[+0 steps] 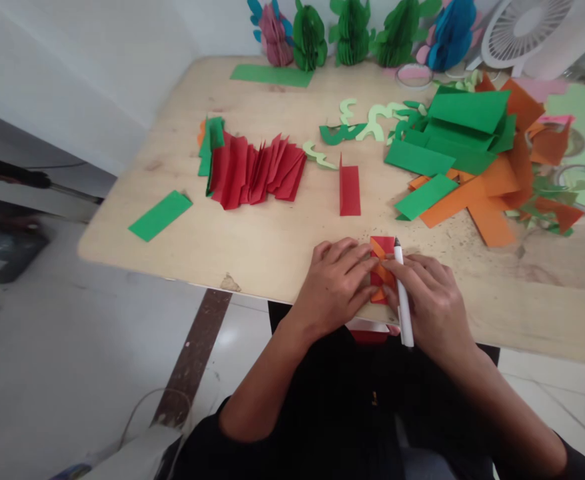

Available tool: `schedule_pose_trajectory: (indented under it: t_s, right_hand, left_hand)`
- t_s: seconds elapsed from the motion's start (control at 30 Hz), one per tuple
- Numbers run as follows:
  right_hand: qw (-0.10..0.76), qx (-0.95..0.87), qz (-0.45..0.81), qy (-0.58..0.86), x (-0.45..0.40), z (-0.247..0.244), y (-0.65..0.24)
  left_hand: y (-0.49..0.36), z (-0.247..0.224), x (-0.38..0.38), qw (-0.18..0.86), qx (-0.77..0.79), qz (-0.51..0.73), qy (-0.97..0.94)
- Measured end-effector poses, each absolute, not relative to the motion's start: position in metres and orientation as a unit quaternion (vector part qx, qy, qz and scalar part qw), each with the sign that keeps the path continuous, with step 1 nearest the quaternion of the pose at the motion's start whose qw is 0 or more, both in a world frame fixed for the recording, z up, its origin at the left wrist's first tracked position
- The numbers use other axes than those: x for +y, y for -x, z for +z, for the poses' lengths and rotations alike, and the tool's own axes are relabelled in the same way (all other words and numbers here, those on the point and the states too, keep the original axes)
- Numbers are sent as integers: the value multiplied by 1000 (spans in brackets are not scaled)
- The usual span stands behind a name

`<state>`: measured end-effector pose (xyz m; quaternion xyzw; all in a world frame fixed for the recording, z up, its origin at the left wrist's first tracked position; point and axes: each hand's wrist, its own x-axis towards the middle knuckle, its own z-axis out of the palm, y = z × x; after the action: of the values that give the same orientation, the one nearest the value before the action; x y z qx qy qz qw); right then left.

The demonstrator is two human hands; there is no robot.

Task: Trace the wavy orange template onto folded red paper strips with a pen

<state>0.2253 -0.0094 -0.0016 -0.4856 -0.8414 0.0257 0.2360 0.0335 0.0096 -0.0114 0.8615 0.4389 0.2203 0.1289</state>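
Observation:
A red paper piece [383, 244] lies at the table's front edge with a curvy orange paper shape [378, 249] on top of it. My left hand [337, 287] presses on their left side, its fingers together on the paper. From the right, my right hand [430, 300] holds a white pen [404, 310], black tip pointing up and away, while its fingertips also press the orange shape. Behind my hands stands a folded red piece [351, 191], partly open. A row of folded red papers [257, 170] sits further left.
Green folded papers [467, 123] and orange papers [492, 200] are heaped at the right. A green strip [160, 215] lies at the left. Honeycomb paper figures [352, 37] and a white fan [527, 27] stand along the back. Pale green curvy scraps [375, 120] lie mid-table.

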Motion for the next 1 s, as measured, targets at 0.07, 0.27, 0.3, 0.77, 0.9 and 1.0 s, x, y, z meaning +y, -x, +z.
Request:
schedule_pose_trajectory:
  t_s: [0.07, 0.27, 0.3, 0.77, 0.9, 1.0]
  right_hand:
    - [234, -843, 33, 484, -10, -1, -225]
    - [227, -845, 39, 483, -10, 1, -224]
    - [231, -844, 37, 483, -10, 0, -224]
    - [246, -841, 41, 480, -11, 0, -223]
    - [246, -844, 34, 475, -10, -1, -223]
    - [248, -844, 25, 474, -10, -1, -223]
  left_hand:
    - [-34, -10, 9, 135, 438, 221, -861]
    - [-34, -6, 9, 134, 439, 226, -859]
    - [-34, -5, 9, 131, 438, 227, -860]
    - [-33, -4, 9, 122, 432, 227, -864]
    - [-33, -4, 9, 116, 433, 227, -865]
    - [-33, -4, 9, 113, 434, 221, -866]
